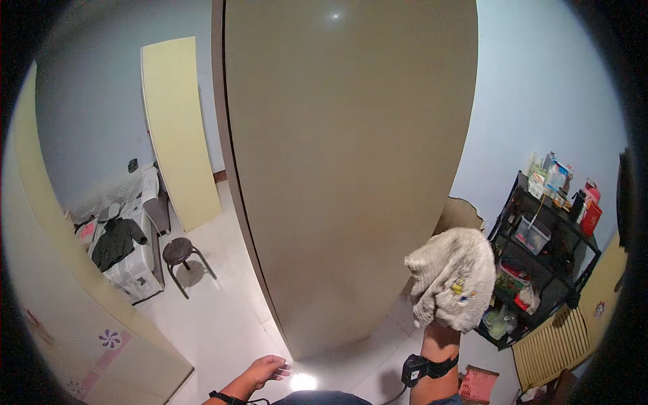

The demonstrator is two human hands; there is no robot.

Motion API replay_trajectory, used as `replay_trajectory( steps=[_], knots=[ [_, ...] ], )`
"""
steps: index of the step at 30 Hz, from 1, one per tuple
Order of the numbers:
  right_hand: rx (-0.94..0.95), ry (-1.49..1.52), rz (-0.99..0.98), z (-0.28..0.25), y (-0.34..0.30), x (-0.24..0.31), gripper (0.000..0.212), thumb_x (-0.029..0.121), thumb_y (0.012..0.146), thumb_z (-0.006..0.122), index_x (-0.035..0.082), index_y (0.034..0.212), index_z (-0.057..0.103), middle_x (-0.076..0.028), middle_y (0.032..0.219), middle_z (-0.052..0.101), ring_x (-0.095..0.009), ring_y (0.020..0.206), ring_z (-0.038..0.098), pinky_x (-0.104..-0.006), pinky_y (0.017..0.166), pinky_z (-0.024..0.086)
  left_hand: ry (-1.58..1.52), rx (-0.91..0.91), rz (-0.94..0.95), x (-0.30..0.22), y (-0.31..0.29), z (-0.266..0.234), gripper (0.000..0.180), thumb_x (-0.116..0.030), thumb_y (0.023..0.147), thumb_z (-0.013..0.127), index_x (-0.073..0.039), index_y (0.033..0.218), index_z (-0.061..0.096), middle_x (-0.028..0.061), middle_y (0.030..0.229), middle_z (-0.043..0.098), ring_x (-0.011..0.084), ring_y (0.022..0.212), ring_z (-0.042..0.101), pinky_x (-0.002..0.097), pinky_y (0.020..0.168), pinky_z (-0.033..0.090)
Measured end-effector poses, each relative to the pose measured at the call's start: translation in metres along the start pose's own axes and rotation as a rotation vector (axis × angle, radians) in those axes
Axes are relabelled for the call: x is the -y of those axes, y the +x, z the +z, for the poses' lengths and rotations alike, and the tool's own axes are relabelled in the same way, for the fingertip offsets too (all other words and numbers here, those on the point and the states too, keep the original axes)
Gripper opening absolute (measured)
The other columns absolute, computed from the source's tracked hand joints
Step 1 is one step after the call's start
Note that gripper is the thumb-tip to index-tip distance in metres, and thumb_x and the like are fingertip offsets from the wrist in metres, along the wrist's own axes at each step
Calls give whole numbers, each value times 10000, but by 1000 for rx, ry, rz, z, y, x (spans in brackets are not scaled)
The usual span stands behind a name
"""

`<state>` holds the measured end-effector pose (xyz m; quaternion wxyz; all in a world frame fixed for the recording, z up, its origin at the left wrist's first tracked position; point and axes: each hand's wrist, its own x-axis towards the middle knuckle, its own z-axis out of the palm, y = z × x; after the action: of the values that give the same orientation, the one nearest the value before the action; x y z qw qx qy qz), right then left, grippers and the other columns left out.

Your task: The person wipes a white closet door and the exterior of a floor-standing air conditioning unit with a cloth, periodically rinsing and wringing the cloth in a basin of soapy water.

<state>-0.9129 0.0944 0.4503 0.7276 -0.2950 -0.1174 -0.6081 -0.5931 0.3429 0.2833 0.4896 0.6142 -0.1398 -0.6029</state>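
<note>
A tall grey-brown door panel fills the middle of the view. My right arm reaches up toward its lower right side. An off-white cloth with small yellow and blue patches drapes over my right hand. The fingers are hidden underneath; the cloth hangs bunched around them, and I cannot tell if it touches the panel. Low down, near the panel's bottom left corner, my left hand holds nothing, its fingers loosely bent and apart. Black straps with cords circle both wrists.
At right stands a black shelf rack with bottles, boxes and bags. Beside it lean yellow slats, with a red woven stool nearer me. A dark round stool, a cluttered bed and pale yellow door are left.
</note>
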Motion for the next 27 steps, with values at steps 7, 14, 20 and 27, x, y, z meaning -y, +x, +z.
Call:
replay_trajectory(
  steps=[7,14,20,27],
  knots=[
    [-178,-1081,-492,-52,50,-21,550,401,959,492,69,1391,411,-140,1356,495,-264,1247,468,-418,1046,381,1,9,-21,2,6,-18,280,-249,958,554,-6,1096,552,124,1075,649,228,934,653,320,764,517],
    [94,-1434,-529,20,99,-107,730,549,937,482,-11,1395,384,-184,1323,507,-276,1220,478,-409,1040,355,-69,-121,51,22,-4,-46,204,-235,951,541,-59,1054,552,120,1017,656,225,859,663,319,671,523],
    [329,-1399,-114,-39,134,-173,505,317,943,542,21,1343,456,-203,1324,493,-349,1211,487,-464,993,389,-143,-353,56,21,-20,-41,270,-232,938,536,-51,1138,541,127,1044,648,251,895,662,329,684,519],
    [382,-1851,-943,41,261,-142,565,248,891,495,-30,1374,401,-309,1337,446,-463,1243,409,-532,1070,276,-154,-439,38,5,-15,-10,312,-246,928,537,-65,1182,522,132,1094,644,244,930,653,336,734,506]
  ],
)
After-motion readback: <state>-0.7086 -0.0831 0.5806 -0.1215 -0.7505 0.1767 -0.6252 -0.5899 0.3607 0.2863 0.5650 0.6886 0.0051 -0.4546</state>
